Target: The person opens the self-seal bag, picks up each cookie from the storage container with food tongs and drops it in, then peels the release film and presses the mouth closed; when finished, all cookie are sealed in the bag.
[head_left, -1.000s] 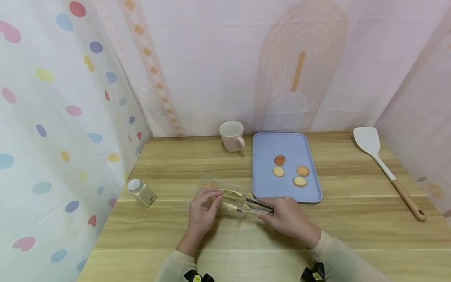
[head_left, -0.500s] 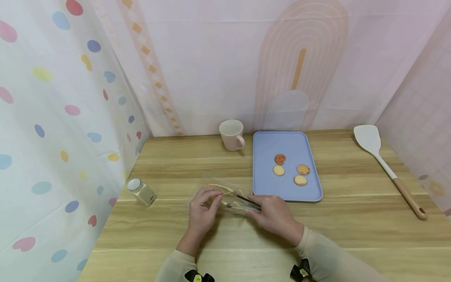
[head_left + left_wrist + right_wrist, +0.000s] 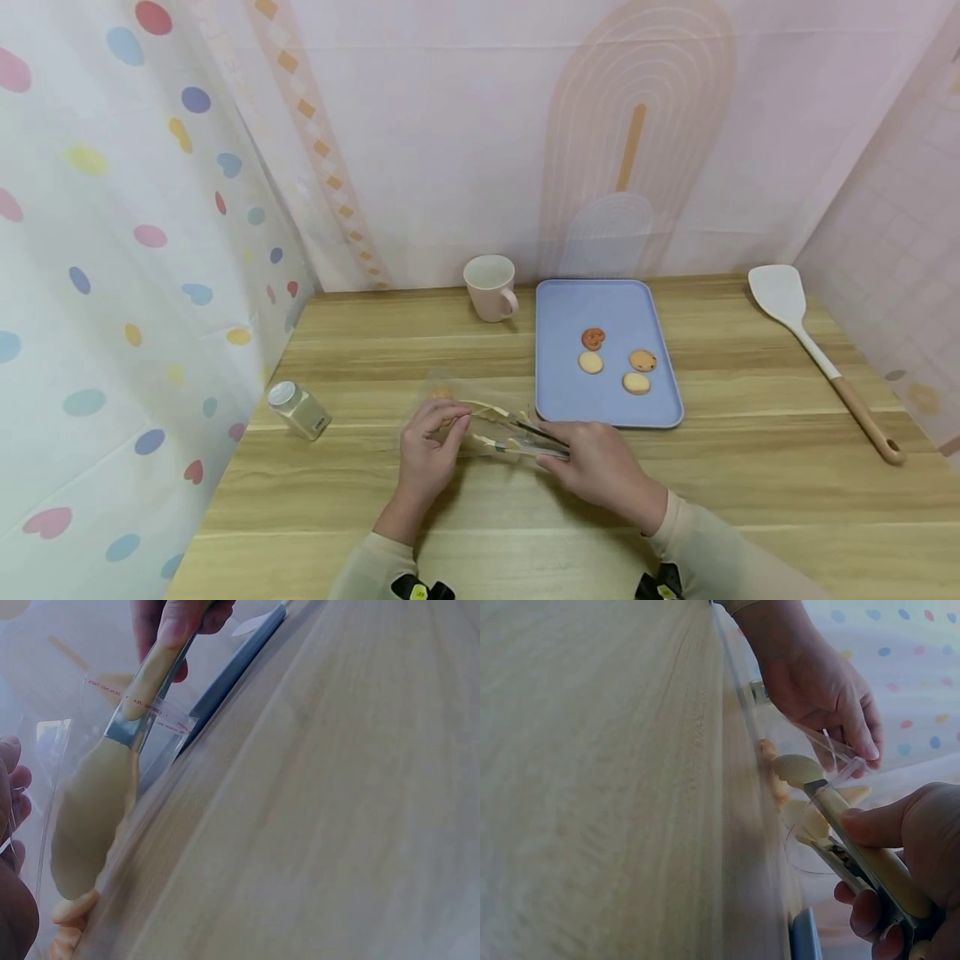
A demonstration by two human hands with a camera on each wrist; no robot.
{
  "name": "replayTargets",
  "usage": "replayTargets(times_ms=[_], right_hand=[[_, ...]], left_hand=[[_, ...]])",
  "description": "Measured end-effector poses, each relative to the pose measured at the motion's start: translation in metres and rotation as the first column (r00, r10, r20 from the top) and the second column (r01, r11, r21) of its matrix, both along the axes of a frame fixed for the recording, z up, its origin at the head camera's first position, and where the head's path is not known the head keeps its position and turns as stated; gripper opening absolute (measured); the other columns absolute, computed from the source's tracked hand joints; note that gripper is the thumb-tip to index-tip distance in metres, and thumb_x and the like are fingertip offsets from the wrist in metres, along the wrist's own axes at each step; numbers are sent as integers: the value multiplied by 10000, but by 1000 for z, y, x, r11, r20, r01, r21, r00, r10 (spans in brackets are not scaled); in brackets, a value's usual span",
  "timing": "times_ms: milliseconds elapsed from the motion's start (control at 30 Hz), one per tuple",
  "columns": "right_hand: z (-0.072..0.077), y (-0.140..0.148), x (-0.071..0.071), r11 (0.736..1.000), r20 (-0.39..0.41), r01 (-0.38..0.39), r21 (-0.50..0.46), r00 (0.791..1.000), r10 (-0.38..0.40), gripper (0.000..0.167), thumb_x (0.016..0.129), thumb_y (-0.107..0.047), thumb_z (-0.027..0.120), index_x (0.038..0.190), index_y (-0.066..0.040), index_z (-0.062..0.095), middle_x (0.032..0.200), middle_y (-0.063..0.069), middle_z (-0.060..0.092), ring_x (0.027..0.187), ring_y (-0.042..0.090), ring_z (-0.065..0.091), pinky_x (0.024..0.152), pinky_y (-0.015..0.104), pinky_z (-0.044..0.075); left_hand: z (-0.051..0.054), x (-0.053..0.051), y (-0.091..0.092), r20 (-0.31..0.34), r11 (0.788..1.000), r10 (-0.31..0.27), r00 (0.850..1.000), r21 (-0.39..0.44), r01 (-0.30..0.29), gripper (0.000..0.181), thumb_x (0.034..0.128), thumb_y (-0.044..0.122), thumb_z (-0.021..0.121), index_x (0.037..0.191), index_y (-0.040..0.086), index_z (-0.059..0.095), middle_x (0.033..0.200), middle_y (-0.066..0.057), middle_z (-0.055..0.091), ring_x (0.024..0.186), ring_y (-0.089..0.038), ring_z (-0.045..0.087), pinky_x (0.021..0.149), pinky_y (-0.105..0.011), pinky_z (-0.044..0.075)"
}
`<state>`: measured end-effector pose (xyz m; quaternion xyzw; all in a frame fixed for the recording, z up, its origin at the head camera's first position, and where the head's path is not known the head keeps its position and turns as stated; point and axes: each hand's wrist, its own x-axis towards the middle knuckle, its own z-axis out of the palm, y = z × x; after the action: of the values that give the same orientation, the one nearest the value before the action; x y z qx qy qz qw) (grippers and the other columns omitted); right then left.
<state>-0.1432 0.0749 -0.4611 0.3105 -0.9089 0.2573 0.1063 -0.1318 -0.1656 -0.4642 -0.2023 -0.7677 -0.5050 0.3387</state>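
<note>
In the head view my left hand (image 3: 429, 454) pinches the edge of a clear plastic bag (image 3: 56, 739) between thumb and fingers. My right hand (image 3: 609, 471) grips a pair of tongs (image 3: 94, 817) with cream-coloured tips and metal-and-cream arms. The tongs' arms are spread apart, and their tips reach into the mouth of the bag. Inside the bag, beyond the tips, lie orange-brown biscuits (image 3: 771, 757), seen partly through the film. Whether the tips touch a biscuit I cannot tell.
A blue tray (image 3: 570, 312) with several biscuits stands right of the bag. Behind are a pink mug (image 3: 489, 292) and a curtain. A glass shaker jar (image 3: 300, 411) lies tilted at left. A white spatula (image 3: 813, 350) with a wooden handle lies at right.
My right hand pushed the tongs leftward, deeper into the bag, then drew them back slightly to the right. The left hand stays in place on the bag's edge.
</note>
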Motion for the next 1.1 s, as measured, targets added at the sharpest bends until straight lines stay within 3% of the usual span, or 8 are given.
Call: replayTargets(times_ms=[133,333,533,800,1100], right_hand=[[-1,-4,-1,1000,-3,1,27,1000,-1,428,788,-341,790,1161,-148,709,986,22,731,526,-3,432,533,257,448],[-4,-12,-5,1000,-9,14,19,1000,-13,419,796,-351,782,1154,-145,712,983,28,732,709,109,663,583,310,508],[-3,-17,-6,1000,-26,17,-2,1000,-17,412,805,-347,776,1153,-136,711,1011,34,727,808,154,695,641,338,542],[-3,-24,-8,1000,-63,8,-13,998,-9,401,806,-340,775,1147,-140,712,983,35,731,774,144,691,621,334,539],[-2,-28,-8,1000,-45,4,-30,999,-5,387,804,-322,781,1142,-146,712,949,25,733,730,115,674,588,306,520]], left_hand=[[0,1,0,1,1000,-3,1000,-4,3,143,762,-186,683,840,-66,680,862,-183,654,847,-311,603,871,-201,461],[2,4,2,5,1000,-24,1000,-2,24,139,764,-188,678,841,-72,672,878,-208,667,864,-345,596,873,-212,456],[4,3,2,-9,1000,-26,1000,-7,26,146,758,-194,680,840,-73,675,878,-208,663,858,-345,595,862,-214,466],[4,3,2,-17,1000,-26,1000,-18,26,150,761,-201,673,836,-72,673,870,-205,658,855,-329,593,845,-198,466],[3,2,2,-40,1000,-21,999,-17,20,163,755,-207,673,836,-66,676,860,-192,655,837,-313,600,823,-184,469]])
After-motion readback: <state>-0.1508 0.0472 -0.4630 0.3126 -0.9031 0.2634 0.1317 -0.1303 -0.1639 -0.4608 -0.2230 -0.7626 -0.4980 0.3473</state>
